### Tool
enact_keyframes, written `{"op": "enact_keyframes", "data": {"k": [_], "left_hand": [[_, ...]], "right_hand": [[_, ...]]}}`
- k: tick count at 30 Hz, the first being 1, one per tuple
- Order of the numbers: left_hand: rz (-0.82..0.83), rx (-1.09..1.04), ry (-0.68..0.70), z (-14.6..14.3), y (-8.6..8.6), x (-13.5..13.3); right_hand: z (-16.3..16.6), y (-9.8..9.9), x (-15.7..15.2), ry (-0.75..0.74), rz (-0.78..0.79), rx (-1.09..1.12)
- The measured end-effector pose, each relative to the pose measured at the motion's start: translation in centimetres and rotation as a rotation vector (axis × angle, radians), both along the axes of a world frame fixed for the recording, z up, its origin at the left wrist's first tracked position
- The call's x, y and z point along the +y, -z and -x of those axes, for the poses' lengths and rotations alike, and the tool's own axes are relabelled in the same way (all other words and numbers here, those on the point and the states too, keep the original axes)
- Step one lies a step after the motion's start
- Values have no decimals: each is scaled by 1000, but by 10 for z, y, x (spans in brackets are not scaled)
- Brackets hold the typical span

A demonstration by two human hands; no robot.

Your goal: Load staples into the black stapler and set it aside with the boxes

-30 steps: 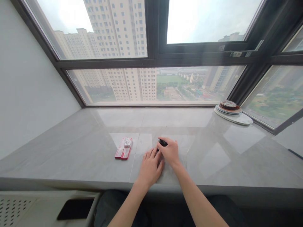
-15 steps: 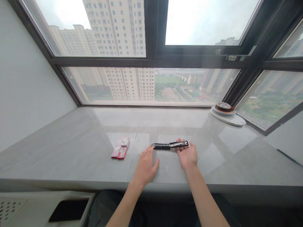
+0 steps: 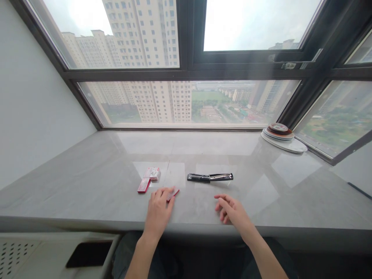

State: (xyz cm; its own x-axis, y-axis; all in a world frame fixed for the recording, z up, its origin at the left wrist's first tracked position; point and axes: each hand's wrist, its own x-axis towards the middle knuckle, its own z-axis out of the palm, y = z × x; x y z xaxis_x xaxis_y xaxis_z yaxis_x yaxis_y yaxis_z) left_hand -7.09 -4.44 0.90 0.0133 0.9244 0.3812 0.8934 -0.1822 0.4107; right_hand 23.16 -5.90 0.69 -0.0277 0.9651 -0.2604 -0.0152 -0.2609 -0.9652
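Observation:
My left hand (image 3: 159, 207) is closed on a small red-and-white box (image 3: 173, 194), held tilted between thumb and fingers just above the counter. Beyond it and to its left lie more small red-and-white boxes (image 3: 144, 185) of the same kind, grouped close together. A black stapler (image 3: 209, 177) rests on the counter, its top arm swung open and the metal inside showing; neither hand touches it. Nearer to me, my right hand (image 3: 231, 209) hovers with loosely curled fingers apart and nothing in them.
The pale stone counter (image 3: 87, 186) runs below a dark-framed window. In its far right corner sits a stack of round plates or discs (image 3: 280, 133). At the lower left, beneath the counter edge, is a whitish perforated panel (image 3: 37, 255) with a dark opening.
My left hand has left the stapler and taken one red-and-white box from the group, bringing it rightward. My right hand has let go of the stapler and drawn back toward me.

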Motion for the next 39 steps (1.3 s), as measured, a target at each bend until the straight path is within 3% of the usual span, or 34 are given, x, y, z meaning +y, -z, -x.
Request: {"op": "enact_keyframes", "data": {"k": [4, 8, 11, 18, 22, 26, 31, 34, 39], "left_hand": [[95, -171, 324, -37, -11, 10], [144, -252, 449, -66, -16, 23], [151, -260, 499, -70, -17, 28], [150, -301, 507, -58, -14, 27], [138, -310, 489, -60, -11, 25], [140, -309, 497, -60, -11, 25], [142, -328, 503, -58, -11, 26], [148, -334, 505, -58, -10, 28], [153, -347, 533, -59, -12, 29]], "right_hand": [[20, -4, 20, -210, -29, -179], [28, -9, 40, -208, -102, -303], [17, -10, 47, -209, -94, -361], [-25, -10, 45, -139, -50, -553], [-15, -35, 44, -58, -281, -885], [17, -59, 54, -315, -490, -1033], [43, -60, 72, -507, -607, -1205], [38, -55, 73, -501, -638, -1178], [4, -46, 59, -365, -578, -878]]}}
